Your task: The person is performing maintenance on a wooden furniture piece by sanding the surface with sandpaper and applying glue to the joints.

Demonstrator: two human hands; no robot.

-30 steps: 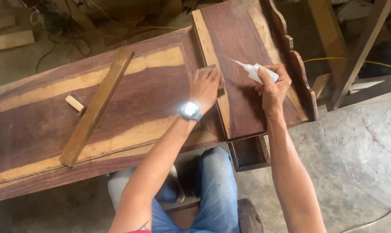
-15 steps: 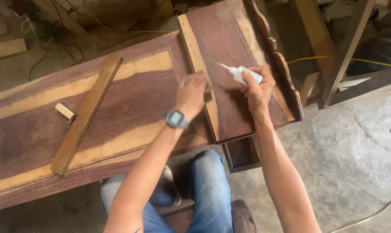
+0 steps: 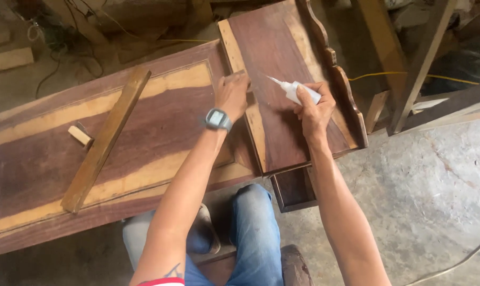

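My right hand (image 3: 314,108) grips a small white glue bottle (image 3: 298,91) with its thin nozzle pointing left and down toward a dark reddish board (image 3: 282,58) that has a scalloped raised edge on the right. My left hand (image 3: 232,95), with a grey digital watch on the wrist, rests with fingers curled on the pale left edge strip of that board; a small piece of wood seems to lie under the fingers, mostly hidden. The board lies across the right end of a long panelled slab (image 3: 144,127) of dark and pale wood.
A long wooden batten (image 3: 105,140) lies diagonally on the slab, with a small pale wood block (image 3: 80,135) beside it. A dark open box (image 3: 293,188) sits under the board. Timber frames and a yellow cable (image 3: 409,74) stand at right; my knees in blue jeans are below.
My left hand slid a little up along the board's pale edge. The right hand with the glue bottle stayed almost still. The view shifted slightly.
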